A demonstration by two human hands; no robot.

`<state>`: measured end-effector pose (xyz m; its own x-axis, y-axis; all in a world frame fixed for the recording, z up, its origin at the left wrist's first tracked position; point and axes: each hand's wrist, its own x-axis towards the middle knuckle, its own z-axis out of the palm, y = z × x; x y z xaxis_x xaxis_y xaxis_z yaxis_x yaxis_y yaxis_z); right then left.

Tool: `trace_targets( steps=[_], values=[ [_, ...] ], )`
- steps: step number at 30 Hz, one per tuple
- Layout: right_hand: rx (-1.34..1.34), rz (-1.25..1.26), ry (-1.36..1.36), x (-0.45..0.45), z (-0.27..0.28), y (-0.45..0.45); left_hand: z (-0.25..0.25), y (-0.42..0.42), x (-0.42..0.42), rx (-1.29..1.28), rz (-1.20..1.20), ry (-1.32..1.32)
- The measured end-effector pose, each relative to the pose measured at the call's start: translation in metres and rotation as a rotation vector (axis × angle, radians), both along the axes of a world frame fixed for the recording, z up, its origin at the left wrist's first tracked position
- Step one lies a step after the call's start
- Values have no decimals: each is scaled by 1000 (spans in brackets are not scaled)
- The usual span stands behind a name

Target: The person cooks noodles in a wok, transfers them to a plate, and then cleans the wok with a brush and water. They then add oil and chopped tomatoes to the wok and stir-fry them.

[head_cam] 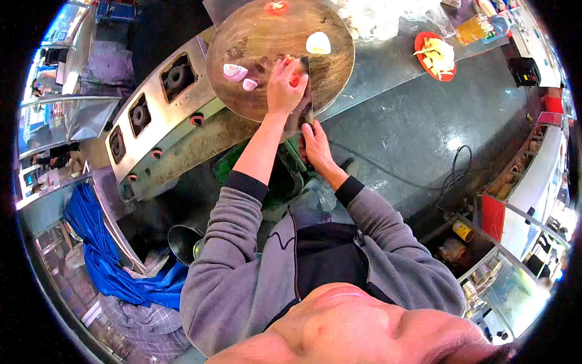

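Observation:
My left hand (285, 86) presses a piece of tomato (295, 78) against a round wooden chopping board (254, 41). Its fingertips touch the side of a knife blade (309, 93). From the near rim of the board, my right hand (316, 145) grips the handle of this knife, with the blade pointing away from me. To the left of my left hand lie a large piece of red onion (234, 72) and a smaller one (249, 84). A white, rounded piece of food (318, 43) rests at the right, and a cut tomato (276, 7) at the far rim.
A gas stove (150, 86) with several burners adjoins the board on the left. On the metal counter (382, 59) at the right are a red plate (439, 77) of pale cut food, plastic bags (370, 18) and bottles. A black cable (400, 181) crosses the floor.

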<state>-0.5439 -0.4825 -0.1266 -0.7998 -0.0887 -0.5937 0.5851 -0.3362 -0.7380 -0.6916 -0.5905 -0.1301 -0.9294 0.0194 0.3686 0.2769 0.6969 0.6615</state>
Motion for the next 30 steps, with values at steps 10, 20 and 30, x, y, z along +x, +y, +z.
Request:
trace_targets(
  steps=[10,20,30],
  values=[
    [-75,-176,188,122,10,44,44,71,109,15,-182,166],
    [16,-940,225,438,37,176,92,340,415,102,-943,281],
    [202,-1897,84,807,123,217,145,498,907,334,-1958,143]
  ],
)
